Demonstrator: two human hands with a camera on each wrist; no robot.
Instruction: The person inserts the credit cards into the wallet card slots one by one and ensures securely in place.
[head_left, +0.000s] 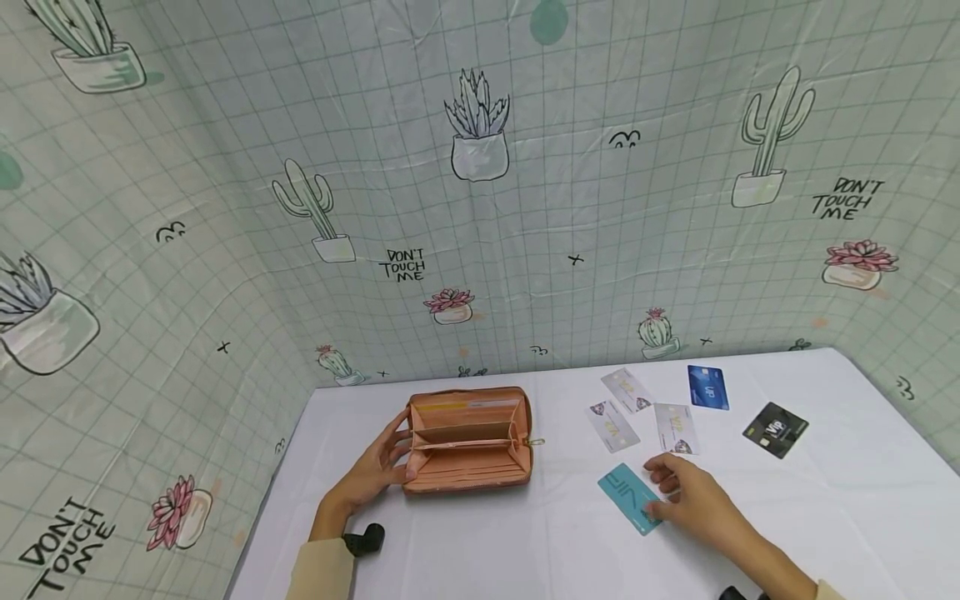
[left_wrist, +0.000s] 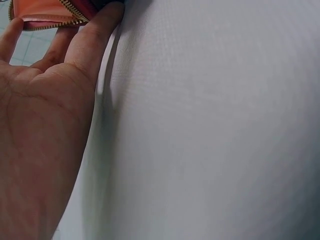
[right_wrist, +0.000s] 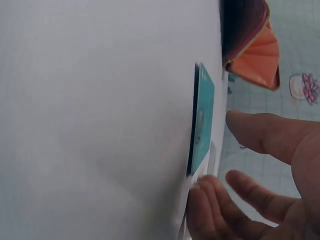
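An orange-brown zip wallet (head_left: 468, 479) lies unzipped and spread wide, its inner compartments showing. My left hand (head_left: 372, 467) holds it by the left side, thumb at the lower corner and fingers along the edge. The left wrist view shows fingertips against the brass zipper edge of the wallet (left_wrist: 45, 11). On the right, my right hand (head_left: 697, 504) hovers at a teal card (head_left: 628, 497), thumb overlapping its lower right corner in the head view. In the right wrist view a gap shows between the thumb (right_wrist: 267, 130) and the fingers, with the card (right_wrist: 204, 120) flat on the table.
Beyond the teal card lie three pale cards, one of them a VIP card (head_left: 675, 427). A blue card (head_left: 708, 387) and a black card (head_left: 776, 430) are farther right. The white table (head_left: 487, 550) meets a hanging cloth (head_left: 540, 225) printed with cacti.
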